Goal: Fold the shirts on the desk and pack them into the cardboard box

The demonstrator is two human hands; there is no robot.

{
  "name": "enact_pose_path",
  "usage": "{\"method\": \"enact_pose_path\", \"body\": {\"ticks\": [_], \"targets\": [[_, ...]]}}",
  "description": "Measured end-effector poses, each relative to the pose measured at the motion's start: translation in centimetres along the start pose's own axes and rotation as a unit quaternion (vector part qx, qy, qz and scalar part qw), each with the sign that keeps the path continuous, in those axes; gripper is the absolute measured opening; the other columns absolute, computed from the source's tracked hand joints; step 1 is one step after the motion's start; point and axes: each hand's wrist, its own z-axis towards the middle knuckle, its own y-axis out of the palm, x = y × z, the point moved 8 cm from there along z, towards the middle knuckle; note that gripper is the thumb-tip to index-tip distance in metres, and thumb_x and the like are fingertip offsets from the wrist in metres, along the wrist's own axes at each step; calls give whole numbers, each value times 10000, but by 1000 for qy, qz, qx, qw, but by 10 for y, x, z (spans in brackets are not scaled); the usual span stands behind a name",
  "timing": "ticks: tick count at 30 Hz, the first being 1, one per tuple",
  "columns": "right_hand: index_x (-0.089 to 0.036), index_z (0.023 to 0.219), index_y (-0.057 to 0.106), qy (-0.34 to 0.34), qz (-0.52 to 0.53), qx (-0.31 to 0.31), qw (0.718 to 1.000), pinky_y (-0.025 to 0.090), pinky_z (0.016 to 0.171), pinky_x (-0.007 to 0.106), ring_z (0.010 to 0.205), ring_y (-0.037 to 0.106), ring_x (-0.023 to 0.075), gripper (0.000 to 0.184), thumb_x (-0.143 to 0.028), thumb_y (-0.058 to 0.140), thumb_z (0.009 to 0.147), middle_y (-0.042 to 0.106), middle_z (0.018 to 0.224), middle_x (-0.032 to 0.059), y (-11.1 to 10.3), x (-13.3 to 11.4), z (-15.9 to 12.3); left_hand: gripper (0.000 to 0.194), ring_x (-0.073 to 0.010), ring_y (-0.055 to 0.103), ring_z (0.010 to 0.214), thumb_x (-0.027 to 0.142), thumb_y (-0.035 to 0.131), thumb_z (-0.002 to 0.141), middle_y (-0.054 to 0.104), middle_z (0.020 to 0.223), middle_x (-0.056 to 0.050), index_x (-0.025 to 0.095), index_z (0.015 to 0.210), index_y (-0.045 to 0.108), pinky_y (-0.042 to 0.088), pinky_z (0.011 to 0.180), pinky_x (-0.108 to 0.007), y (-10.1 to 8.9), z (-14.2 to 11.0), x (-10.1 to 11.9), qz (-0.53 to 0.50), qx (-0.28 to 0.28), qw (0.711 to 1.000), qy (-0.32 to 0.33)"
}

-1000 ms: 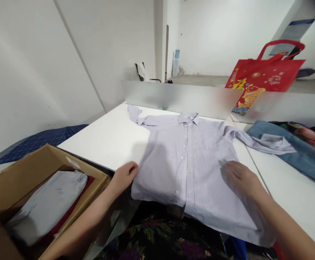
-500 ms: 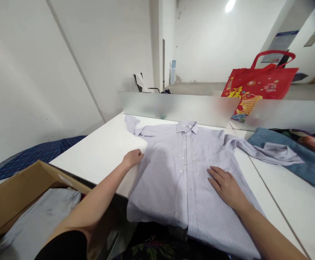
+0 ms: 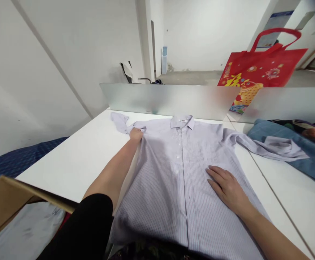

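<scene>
A striped, pale lilac button-up shirt (image 3: 163, 162) lies front up on the white table (image 3: 84, 155), collar at the far side and sleeves spread to both sides. Its hem hangs over the near edge. My left hand (image 3: 136, 134) is closed on the shirt's left side near the armpit, and folds run from the grip down the cloth. Flat on the right front panel rests my right hand (image 3: 226, 184), fingers stretched out and holding nothing.
An open cardboard box (image 3: 5, 195) with folded clothes stands at the near left. Along the table's back runs a frosted divider (image 3: 168, 99), with a red bag (image 3: 266, 68) hanging over it. Blue denim (image 3: 309, 155) lies at the right, under the shirt's sleeve.
My left hand has moved away from me along the shirt's left edge, from the side seam up to near the armpit. My right hand stays in place. The view has shifted slightly.
</scene>
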Motion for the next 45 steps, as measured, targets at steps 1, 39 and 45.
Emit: {"method": "enact_pose_path", "body": {"ticks": [1,39,45], "targets": [[-244,1349,547,1,4,-3,1000,366,1088,551,1301,490,284,408,-390,423,988,531,1416,95,2,1,2,83,-222,623,812,129,612,742,633,688,-63,165,674,580,441,714,-310,-4,4,-1,20,16,1000,6],[-228,1258,581,-96,36,-31,994,474,733,406,925,624,270,317,-267,447,974,652,1066,120,-5,-187,-21,331,-199,649,920,453,629,789,684,970,-55,199,998,596,512,849,-328,-46,-396,-136,-367,-14,926,-94],[-230,1328,533,-91,98,-19,991,529,778,440,950,635,282,381,-369,446,984,647,1064,123,-9,-195,-22,272,-172,629,828,398,604,808,671,914,-13,210,1004,602,497,757,-282,-45,-391,-136,-362,14,927,-94]]}}
